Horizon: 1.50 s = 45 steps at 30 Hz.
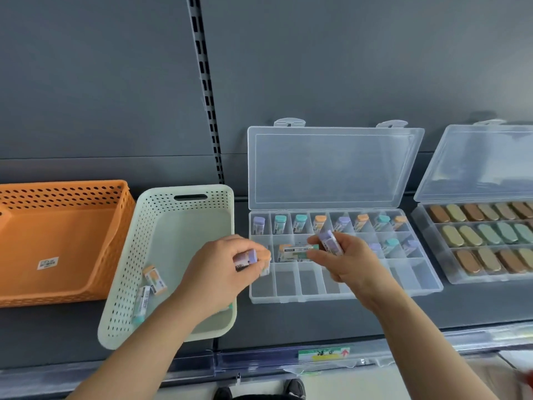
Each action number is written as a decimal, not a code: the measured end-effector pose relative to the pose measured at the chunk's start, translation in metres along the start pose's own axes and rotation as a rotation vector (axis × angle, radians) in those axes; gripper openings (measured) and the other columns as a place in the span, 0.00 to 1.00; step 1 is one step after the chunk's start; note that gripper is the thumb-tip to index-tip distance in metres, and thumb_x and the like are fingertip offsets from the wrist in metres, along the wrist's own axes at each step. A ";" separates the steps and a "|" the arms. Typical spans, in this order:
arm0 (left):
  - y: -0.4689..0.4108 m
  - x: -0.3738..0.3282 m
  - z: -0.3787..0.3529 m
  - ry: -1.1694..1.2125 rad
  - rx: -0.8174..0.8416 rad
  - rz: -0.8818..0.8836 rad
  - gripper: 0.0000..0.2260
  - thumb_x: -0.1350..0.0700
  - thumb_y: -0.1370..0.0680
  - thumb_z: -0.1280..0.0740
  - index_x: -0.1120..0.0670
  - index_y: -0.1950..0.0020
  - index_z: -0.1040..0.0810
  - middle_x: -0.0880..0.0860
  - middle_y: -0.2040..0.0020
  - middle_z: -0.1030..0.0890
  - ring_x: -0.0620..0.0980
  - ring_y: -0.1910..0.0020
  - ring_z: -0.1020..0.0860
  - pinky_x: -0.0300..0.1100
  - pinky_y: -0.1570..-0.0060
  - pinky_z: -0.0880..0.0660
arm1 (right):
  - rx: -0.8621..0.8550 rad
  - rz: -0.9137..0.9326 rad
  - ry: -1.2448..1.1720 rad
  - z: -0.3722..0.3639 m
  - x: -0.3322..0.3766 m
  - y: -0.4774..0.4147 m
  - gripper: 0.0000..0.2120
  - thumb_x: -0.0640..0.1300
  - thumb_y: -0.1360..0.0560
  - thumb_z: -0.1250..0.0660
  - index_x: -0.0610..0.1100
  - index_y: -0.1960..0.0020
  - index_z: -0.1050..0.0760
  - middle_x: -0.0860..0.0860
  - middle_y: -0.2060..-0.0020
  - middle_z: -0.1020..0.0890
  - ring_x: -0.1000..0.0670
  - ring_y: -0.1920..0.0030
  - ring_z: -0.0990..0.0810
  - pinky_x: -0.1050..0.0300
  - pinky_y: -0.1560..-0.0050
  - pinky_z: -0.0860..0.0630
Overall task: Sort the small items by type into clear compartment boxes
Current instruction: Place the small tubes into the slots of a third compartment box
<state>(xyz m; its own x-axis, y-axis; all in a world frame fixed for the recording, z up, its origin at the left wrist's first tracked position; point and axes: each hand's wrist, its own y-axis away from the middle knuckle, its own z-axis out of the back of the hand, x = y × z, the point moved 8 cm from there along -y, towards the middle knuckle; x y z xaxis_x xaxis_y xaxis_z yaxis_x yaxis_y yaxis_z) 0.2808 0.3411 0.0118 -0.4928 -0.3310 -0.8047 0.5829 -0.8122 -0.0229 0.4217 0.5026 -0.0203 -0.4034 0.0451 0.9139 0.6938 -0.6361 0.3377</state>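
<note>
1. The clear compartment box (346,295) sits centre with its lid open. Its far row is full of small erasers, the middle row looks partly filled, and the near row looks unfilled.
2. The pale basket (121,272), on the left, holds a few loose erasers (155,280) waiting to be sorted.
3. The left hand (227,261) pinches a purple eraser (245,258) at the box's left edge. The right hand (343,261) grips another one over the middle row.
4. The hands hide several compartments, and a second box (432,226) on the right is cut off.
</note>
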 end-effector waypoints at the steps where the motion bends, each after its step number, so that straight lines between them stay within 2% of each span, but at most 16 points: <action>1: 0.000 0.001 -0.003 -0.093 0.003 -0.002 0.05 0.54 0.28 0.28 0.44 0.54 0.16 0.36 0.58 0.18 0.37 0.57 0.20 0.37 0.57 0.23 | -0.017 0.009 0.009 0.003 0.000 0.000 0.04 0.42 0.28 0.28 0.46 0.53 0.19 0.52 0.70 0.28 0.56 0.74 0.35 0.63 0.72 0.34; 3: -0.001 -0.001 -0.008 -0.296 0.007 -0.025 0.04 0.53 0.28 0.29 0.43 0.58 0.18 0.35 0.66 0.22 0.38 0.66 0.24 0.34 0.67 0.30 | -0.038 0.027 0.051 0.006 0.000 -0.001 0.04 0.43 0.29 0.26 0.44 0.55 0.20 0.51 0.69 0.27 0.56 0.74 0.34 0.64 0.72 0.34; 5: -0.003 -0.003 -0.014 -0.448 0.035 -0.045 0.02 0.51 0.28 0.31 0.44 0.58 0.19 0.37 0.70 0.26 0.42 0.71 0.29 0.32 0.71 0.38 | -0.043 0.049 0.103 0.006 0.001 -0.001 0.06 0.44 0.30 0.25 0.43 0.57 0.20 0.51 0.70 0.26 0.54 0.72 0.33 0.63 0.72 0.33; 9: -0.009 0.000 -0.026 -0.556 0.117 -0.063 0.02 0.51 0.27 0.33 0.45 0.58 0.20 0.42 0.60 0.23 0.44 0.65 0.27 0.33 0.70 0.38 | -0.053 0.124 0.217 0.003 0.005 -0.002 0.06 0.44 0.31 0.25 0.43 0.60 0.21 0.52 0.72 0.25 0.54 0.73 0.33 0.64 0.73 0.35; 14: -0.013 0.003 -0.036 -0.700 0.170 -0.096 0.08 0.46 0.25 0.35 0.47 0.53 0.20 0.44 0.55 0.22 0.45 0.61 0.26 0.32 0.71 0.42 | -0.066 0.234 0.360 -0.005 0.008 -0.002 0.06 0.42 0.30 0.25 0.42 0.61 0.22 0.56 0.75 0.28 0.57 0.78 0.32 0.69 0.76 0.38; 18: -0.013 0.002 -0.040 -0.789 0.197 -0.143 0.10 0.44 0.24 0.38 0.48 0.51 0.20 0.44 0.53 0.21 0.45 0.57 0.24 0.33 0.71 0.44 | -0.067 0.300 0.441 -0.011 0.009 0.001 0.08 0.42 0.29 0.26 0.48 0.62 0.25 0.61 0.79 0.29 0.58 0.76 0.31 0.70 0.75 0.36; 26: -0.012 0.005 -0.039 -0.783 0.224 -0.156 0.11 0.42 0.25 0.37 0.48 0.52 0.21 0.45 0.55 0.23 0.46 0.58 0.24 0.35 0.71 0.42 | -0.045 0.381 0.647 -0.026 0.005 0.000 0.05 0.46 0.29 0.28 0.46 0.59 0.23 0.54 0.68 0.24 0.53 0.71 0.32 0.64 0.69 0.34; 28: -0.013 0.005 -0.037 -0.767 0.221 -0.154 0.12 0.42 0.25 0.37 0.48 0.53 0.21 0.46 0.56 0.23 0.46 0.58 0.25 0.34 0.70 0.42 | -0.027 0.388 0.689 -0.031 0.005 0.001 0.05 0.46 0.29 0.29 0.47 0.58 0.24 0.53 0.65 0.22 0.53 0.69 0.30 0.60 0.67 0.32; 33: -0.012 0.006 -0.036 -0.733 0.217 -0.146 0.12 0.43 0.24 0.37 0.48 0.52 0.20 0.46 0.56 0.22 0.46 0.58 0.24 0.33 0.70 0.42 | 0.012 0.402 0.847 -0.044 0.006 0.003 0.07 0.47 0.27 0.32 0.48 0.50 0.21 0.53 0.56 0.18 0.52 0.61 0.25 0.66 0.65 0.33; 35: -0.011 0.006 -0.036 -0.734 0.215 -0.142 0.11 0.43 0.24 0.37 0.48 0.52 0.20 0.46 0.55 0.21 0.47 0.57 0.24 0.33 0.71 0.43 | 0.019 0.408 0.892 -0.048 0.005 0.003 0.07 0.48 0.27 0.33 0.48 0.49 0.22 0.53 0.54 0.18 0.50 0.57 0.22 0.61 0.62 0.29; 38: -0.011 0.005 -0.036 -0.729 0.225 -0.132 0.10 0.44 0.24 0.37 0.48 0.52 0.20 0.46 0.55 0.21 0.47 0.57 0.23 0.33 0.71 0.42 | 0.031 0.394 0.934 -0.051 0.000 0.001 0.08 0.48 0.26 0.34 0.48 0.49 0.22 0.53 0.53 0.17 0.49 0.53 0.21 0.56 0.56 0.24; 41: -0.009 0.005 -0.033 -0.714 0.227 -0.110 0.11 0.44 0.26 0.36 0.49 0.53 0.20 0.46 0.57 0.23 0.47 0.59 0.24 0.34 0.71 0.41 | 0.035 0.406 0.926 -0.052 0.002 0.002 0.08 0.49 0.27 0.33 0.48 0.49 0.22 0.54 0.52 0.18 0.50 0.53 0.22 0.57 0.56 0.24; 43: -0.008 0.004 -0.030 -0.678 0.211 -0.092 0.11 0.42 0.27 0.34 0.49 0.54 0.20 0.46 0.58 0.23 0.46 0.59 0.25 0.36 0.69 0.37 | 0.039 0.400 0.853 -0.048 0.004 0.003 0.09 0.49 0.28 0.30 0.48 0.49 0.22 0.56 0.53 0.19 0.54 0.54 0.22 0.60 0.56 0.26; 45: -0.008 0.005 -0.024 -0.570 0.197 -0.040 0.12 0.41 0.29 0.31 0.47 0.53 0.19 0.44 0.56 0.21 0.45 0.58 0.24 0.40 0.63 0.29 | 0.042 0.370 0.727 -0.043 0.005 0.004 0.08 0.49 0.29 0.27 0.48 0.53 0.22 0.57 0.58 0.20 0.57 0.61 0.24 0.64 0.60 0.27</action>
<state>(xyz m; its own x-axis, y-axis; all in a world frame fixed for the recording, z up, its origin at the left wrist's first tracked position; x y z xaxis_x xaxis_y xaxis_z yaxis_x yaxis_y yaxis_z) 0.2892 0.3570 -0.0064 -0.8122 -0.4592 -0.3598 0.4527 -0.8851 0.1075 0.3970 0.4669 -0.0239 -0.4200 -0.6821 0.5986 0.8740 -0.4816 0.0645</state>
